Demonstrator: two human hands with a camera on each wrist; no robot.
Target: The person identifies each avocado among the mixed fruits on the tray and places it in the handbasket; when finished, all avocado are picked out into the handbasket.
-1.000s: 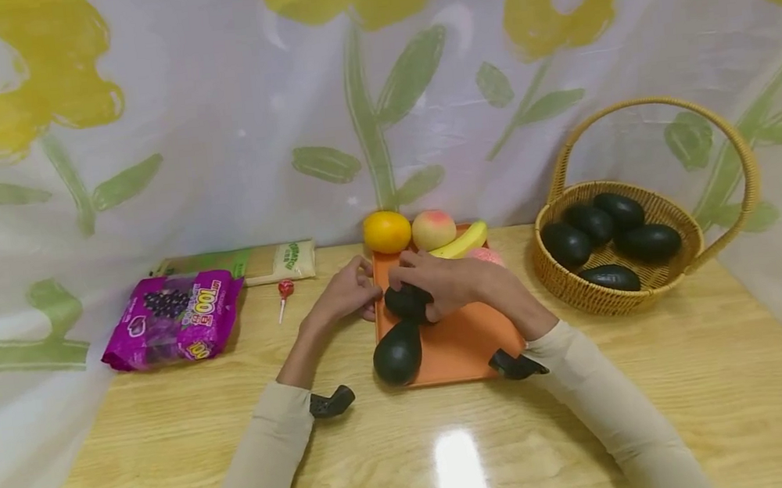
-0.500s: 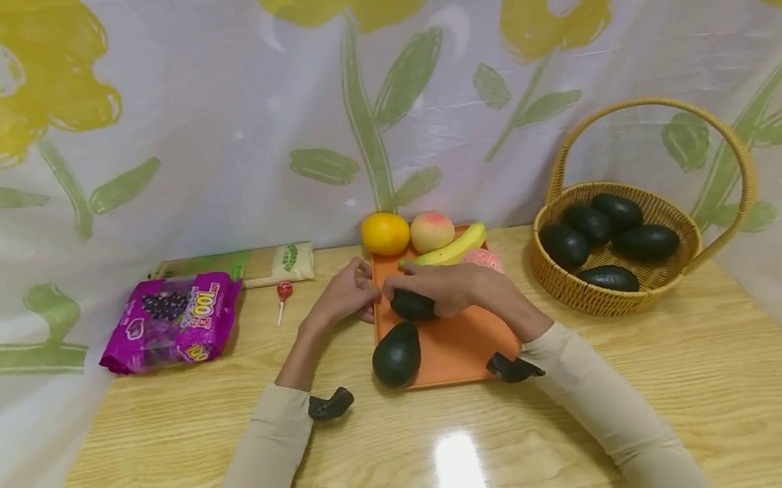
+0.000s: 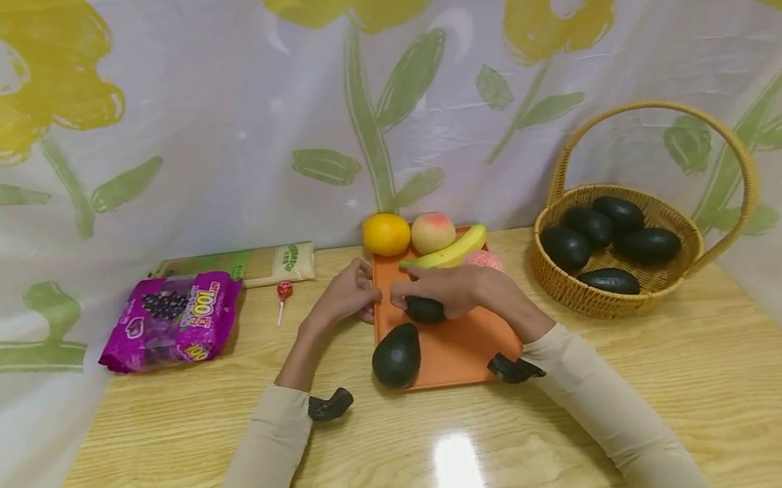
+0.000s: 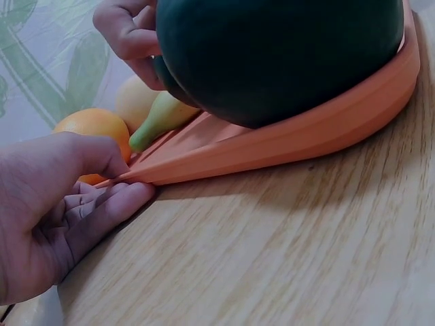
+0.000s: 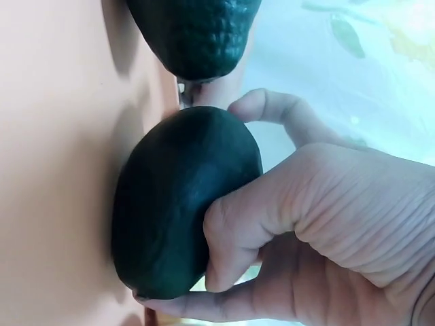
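My right hand [image 3: 459, 291] grips a dark green avocado [image 3: 423, 311] low over the orange tray [image 3: 468, 346]. In the right wrist view the thumb and fingers curl about this avocado [image 5: 173, 204]. A second avocado [image 3: 396, 357] lies at the tray's near left corner, apart from the held one. My left hand [image 3: 345, 294] is at the tray's left edge. The left wrist view shows its thumb and fingertips pinching the tray rim [image 4: 224, 159]. A banana [image 3: 450, 252], a peach [image 3: 434, 232], an orange [image 3: 386, 234] and a pink, bumpy round thing [image 3: 484, 259] sit at the tray's far end.
A wicker basket [image 3: 558, 291] with a tall handle stands at the right, several avocados inside. At the left lie a purple candy bag [image 3: 172, 320], a red lollipop [image 3: 285, 290] and a long flat packet [image 3: 273, 263]. A flowered curtain [image 3: 229, 181] hangs behind the wooden table [image 3: 356, 467].
My right hand has shifted the held avocado to the right and slightly nearer, away from the tray's left rim. More of the banana shows. My left hand has stayed at the tray edge.
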